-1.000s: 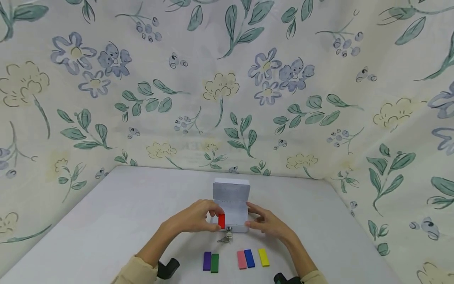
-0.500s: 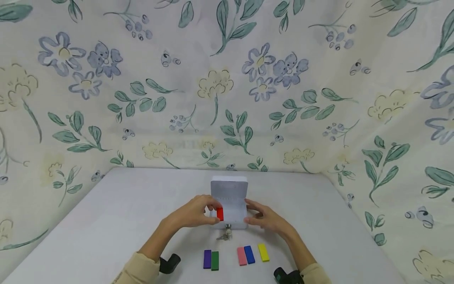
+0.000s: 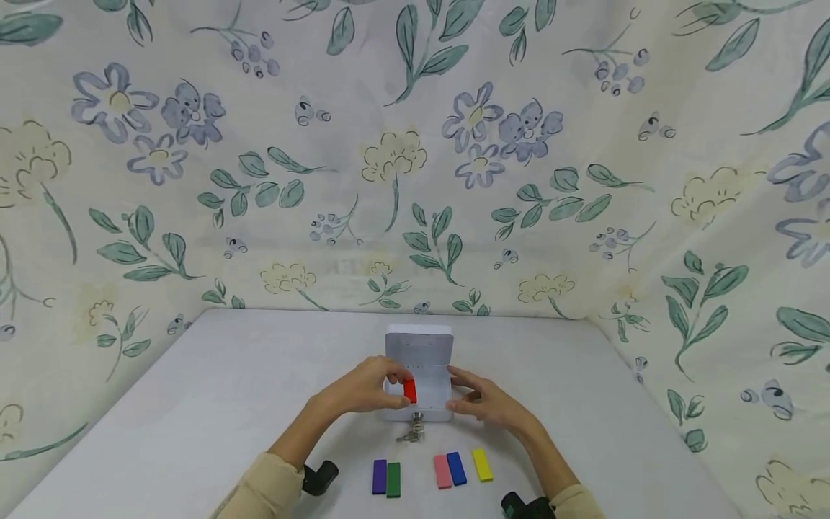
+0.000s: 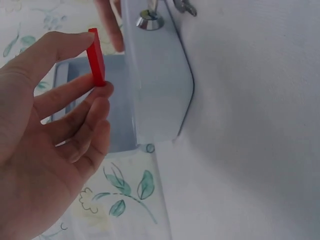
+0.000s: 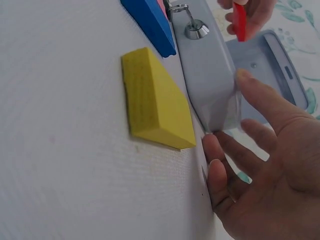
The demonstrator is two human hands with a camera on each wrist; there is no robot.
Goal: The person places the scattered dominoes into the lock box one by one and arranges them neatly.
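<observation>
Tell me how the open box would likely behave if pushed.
The box would probably slide rather than roll, standing flat on the table. Its walls look straight and unbent, so it seems stiff. The lid stands raised at the back, so a hard shove might make it swing.

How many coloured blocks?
6: red oblong block in the left hand; purple, green, pink, blue and yellow oblong blocks left to right on the white table. The grey box may hide more.

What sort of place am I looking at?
Probably a makeshift booth for tabletop work: a white table, floral-print sheeting along its far, left and right sides, and an open lockbox standing on the table.
</observation>
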